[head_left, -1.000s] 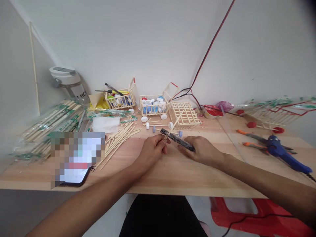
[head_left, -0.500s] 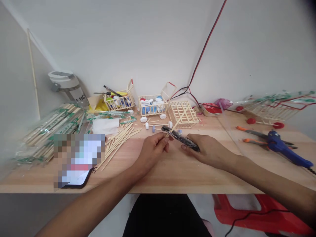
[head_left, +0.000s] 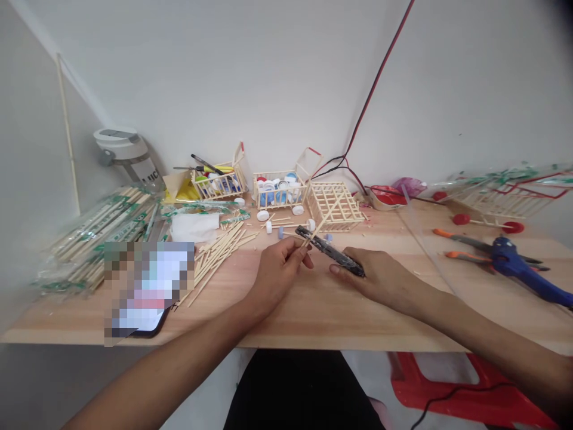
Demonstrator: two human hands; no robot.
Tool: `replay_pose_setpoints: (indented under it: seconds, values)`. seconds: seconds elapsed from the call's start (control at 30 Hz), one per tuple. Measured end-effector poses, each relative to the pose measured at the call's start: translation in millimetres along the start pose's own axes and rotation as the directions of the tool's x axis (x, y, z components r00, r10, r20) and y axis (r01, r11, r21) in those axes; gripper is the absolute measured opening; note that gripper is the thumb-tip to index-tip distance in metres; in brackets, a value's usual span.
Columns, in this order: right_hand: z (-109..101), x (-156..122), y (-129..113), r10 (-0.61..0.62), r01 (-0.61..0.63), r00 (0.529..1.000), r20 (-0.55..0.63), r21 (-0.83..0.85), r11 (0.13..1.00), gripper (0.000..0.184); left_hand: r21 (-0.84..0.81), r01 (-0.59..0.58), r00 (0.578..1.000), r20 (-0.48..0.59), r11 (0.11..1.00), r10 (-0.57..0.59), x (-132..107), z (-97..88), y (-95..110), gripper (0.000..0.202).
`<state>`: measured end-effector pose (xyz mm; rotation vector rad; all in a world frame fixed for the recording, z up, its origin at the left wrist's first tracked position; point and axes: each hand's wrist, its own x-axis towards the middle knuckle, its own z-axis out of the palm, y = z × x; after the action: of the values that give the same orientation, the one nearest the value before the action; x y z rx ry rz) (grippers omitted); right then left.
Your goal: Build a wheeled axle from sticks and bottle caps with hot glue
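My left hand (head_left: 280, 269) pinches a thin wooden stick (head_left: 319, 226) that slants up and to the right over the tabletop. My right hand (head_left: 380, 276) is closed round a long dark tool (head_left: 329, 251), perhaps a cutter, whose tip meets the stick just beyond my left fingers. Both hands hover low over the wooden table (head_left: 313, 310), near its middle. A small open stick cage (head_left: 335, 206) stands just behind the tool's tip.
Loose sticks (head_left: 219, 251) and wrapped bundles (head_left: 107, 230) lie left, beside a phone (head_left: 143, 298). Two stick carts with bottle caps (head_left: 277, 191) stand at the back. A blue glue gun (head_left: 519, 266) and orange-handled pliers (head_left: 470, 245) lie right. Red and black wires (head_left: 371, 95) hang down the wall.
Both hands and the tool have stayed almost in place; the tool's tip has shifted slightly along the stick. The view has drifted a little.
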<state>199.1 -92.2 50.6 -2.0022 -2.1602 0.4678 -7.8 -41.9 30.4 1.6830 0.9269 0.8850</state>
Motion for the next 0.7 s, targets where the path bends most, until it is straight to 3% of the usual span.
replay_pose_setpoints:
  seconds: [0.13,0.3,0.47,0.6,0.7]
  values:
    - [-0.2,-0.3,-6.3,0.056,-0.065,0.992,-0.109,-0.072,0.995,0.041,0.032,-0.020,0.999,-0.032,0.999,0.021,-0.4,-2.0,3.0,0.027]
    - [-6.5,-1.3,-11.7,0.021,-0.023,0.998,0.067,0.035,0.999,0.040,0.072,-0.026,0.998,-0.059,0.997,0.031,-0.6,-2.3,6.2,0.029]
    - [-10.9,-3.3,-15.5,0.080,-0.080,0.997,0.002,-0.045,0.996,0.038,0.105,-0.056,0.990,-0.120,0.993,0.069,1.3,0.1,4.3,0.027]
    - [-10.3,-6.4,-15.7,0.051,-0.065,0.985,0.166,0.084,0.994,0.045,0.228,-0.111,0.969,-0.189,0.967,0.156,1.4,-4.4,2.5,0.027]
    - [-10.0,-9.9,-10.8,0.045,-0.071,0.980,0.195,0.130,0.989,0.047,0.234,-0.122,0.970,-0.176,0.965,0.166,1.3,-8.3,2.3,0.026]
